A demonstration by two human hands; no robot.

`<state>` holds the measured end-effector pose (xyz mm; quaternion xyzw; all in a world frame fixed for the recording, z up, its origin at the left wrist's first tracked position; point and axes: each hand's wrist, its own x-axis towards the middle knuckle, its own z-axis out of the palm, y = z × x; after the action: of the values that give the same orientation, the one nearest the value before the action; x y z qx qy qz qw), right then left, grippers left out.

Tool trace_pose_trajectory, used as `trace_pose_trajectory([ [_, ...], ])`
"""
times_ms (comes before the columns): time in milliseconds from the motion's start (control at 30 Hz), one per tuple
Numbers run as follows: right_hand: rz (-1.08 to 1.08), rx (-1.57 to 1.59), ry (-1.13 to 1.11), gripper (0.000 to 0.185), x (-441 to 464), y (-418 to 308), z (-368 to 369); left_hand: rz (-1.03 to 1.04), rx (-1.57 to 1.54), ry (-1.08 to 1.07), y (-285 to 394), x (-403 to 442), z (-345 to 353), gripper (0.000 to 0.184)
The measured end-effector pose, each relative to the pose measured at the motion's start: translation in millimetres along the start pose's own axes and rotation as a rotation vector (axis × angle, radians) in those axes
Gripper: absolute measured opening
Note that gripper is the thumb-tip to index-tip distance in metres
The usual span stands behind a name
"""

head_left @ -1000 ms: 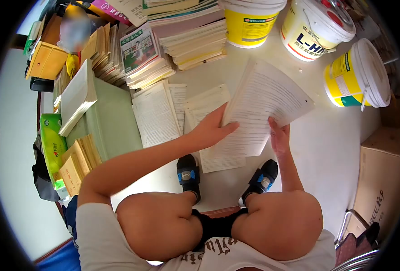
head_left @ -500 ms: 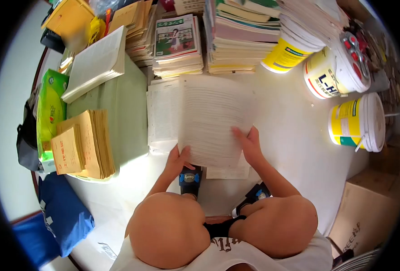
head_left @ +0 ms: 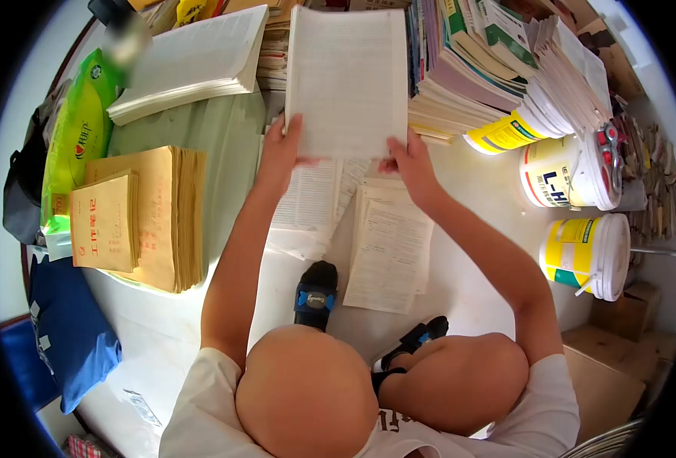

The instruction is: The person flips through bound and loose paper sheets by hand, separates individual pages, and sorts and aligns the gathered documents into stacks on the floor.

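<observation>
your l. hand (head_left: 279, 160) & r. hand (head_left: 416, 169) both hold the printed sheaf (head_left: 345, 84), raised above the floor (head_left: 490, 259), long sides running away from you. l. fingers: pinching its l. edge nr. the bottom corner, thumb on top. r. fingers: curled, pinching the bottom r. corner. loose printed sheets (head_left: 387, 256) lie on the floor, nr. your slippers (head_left: 316, 296). pale green stand (head_left: 235, 141), to your l.: brown notebooks (head_left: 166, 221) at near end, thick white book (head_left: 193, 57) toward far end. lidded yellow-white bucket (head_left: 586, 256) noted, floor, r. side.
</observation>
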<state>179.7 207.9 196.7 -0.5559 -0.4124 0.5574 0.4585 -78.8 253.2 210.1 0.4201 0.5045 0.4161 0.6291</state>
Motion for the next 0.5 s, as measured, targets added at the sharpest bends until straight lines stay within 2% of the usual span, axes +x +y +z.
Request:
trace_pose_trajectory([
  [33, -0.042, 0.024, 0.043, 0.032, 14, -6, 5, 0.113, -0.049, 0.095, -3, 15, 4, 0.047],
  [167, -0.053, 0.127, 0.084, 0.025, 69, -11, 12, 0.155, -0.312, 0.148, -24, 73, -2, 0.044],
  [233, 0.132, 0.157, 0.139, 0.019, 94, -5, 9, 0.097, -0.309, 0.055, -36, 94, -5, 0.035],
  [267, 0.144, 0.151, 0.141, 0.019, 102, 1, 5, 0.066, -0.301, 0.125, -47, 102, -3, 0.033],
  [333, 0.342, 0.138, 0.050, 0.018, 107, 22, -10, 0.060, -0.364, 0.139, -72, 107, -2, 0.032],
  [367, 0.348, 0.132, 0.053, 0.018, 107, 28, -14, 0.076, -0.422, 0.151, -79, 113, -3, 0.031],
  [433, 0.341, -0.202, 0.059, 0.029, 86, 35, -14, 0.075, -0.397, 0.165, -88, 117, -5, 0.030],
  [467, 0.353, -0.210, 0.061, 0.029, 73, 41, -13, 0.086, -0.365, 0.174, -92, 119, -6, 0.029],
  [500, 0.408, -0.522, -0.033, 0.042, 58, 47, -10, 0.079, -0.371, 0.175, -94, 122, -5, 0.029],
])
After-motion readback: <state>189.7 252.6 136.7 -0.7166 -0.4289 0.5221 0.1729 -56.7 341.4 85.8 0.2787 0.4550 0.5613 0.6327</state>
